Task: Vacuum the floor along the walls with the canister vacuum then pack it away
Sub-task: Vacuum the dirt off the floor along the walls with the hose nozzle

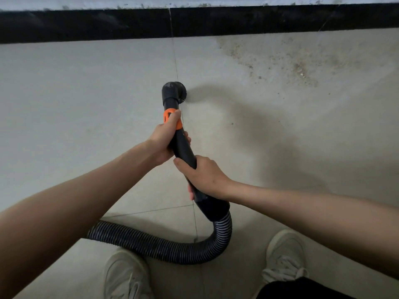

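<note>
Two pale shoes [127,277] flank the ribbed hose [151,244] at the bottom. Mid-frame, the right hand [205,175] and left hand [164,141] both clench the black wand [183,147]; its brush nozzle [180,91] touches the floor [64,104] below the black skirting [86,24], with grit [291,63] at upper right.

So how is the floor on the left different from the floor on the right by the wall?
The floor on the left looks plain and smooth, while the floor on the right is speckled with a patch of brownish grit and crumbs. The brush nozzle stands between them, pointed toward the dirty side, and its shadow falls on the right side, not the left. Both are the same pale grey tile and both run up to the black skirting.
</note>
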A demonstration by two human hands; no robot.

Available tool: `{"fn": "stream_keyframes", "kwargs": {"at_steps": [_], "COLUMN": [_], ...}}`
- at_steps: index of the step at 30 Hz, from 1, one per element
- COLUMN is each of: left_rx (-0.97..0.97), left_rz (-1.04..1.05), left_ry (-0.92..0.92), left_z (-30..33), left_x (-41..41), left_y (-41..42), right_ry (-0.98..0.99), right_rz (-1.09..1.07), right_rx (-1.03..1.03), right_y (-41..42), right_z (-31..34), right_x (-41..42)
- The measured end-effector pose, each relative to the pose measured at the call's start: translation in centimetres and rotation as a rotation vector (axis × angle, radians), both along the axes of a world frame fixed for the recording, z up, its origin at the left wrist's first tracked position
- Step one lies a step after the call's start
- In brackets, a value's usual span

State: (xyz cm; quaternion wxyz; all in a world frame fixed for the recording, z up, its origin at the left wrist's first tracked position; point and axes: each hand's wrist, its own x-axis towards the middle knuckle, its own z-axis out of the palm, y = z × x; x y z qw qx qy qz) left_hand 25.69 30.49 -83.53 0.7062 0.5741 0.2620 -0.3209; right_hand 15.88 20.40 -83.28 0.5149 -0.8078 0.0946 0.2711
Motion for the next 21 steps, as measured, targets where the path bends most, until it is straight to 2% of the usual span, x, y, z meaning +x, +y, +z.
{"fn": "stream_keyframes", "kwargs": {"at_steps": [6,15,21], "left_rx": [0.027,0.009,0.046], "left_rz": [0.076,-0.112,-0.171], "left_ry": [0.058,0.037,-0.008], "left_z": [-1.2,-0.7,-0.8], "left_x": [-4.6,-6.8,-7.0], "left_y": [1.0,-2.7,-4.3], "right_ry": [0.15,0.248,0.244], "right_rz": [0.03,-0.201,-0.34], "right_rx": [0.079,0.209,0.29], "right_y": [0.7,-1.1,-1.9], "right_z": [-0.1,0.2,0.5], "right_x": [-3.8,-7.2,-7.2]}}
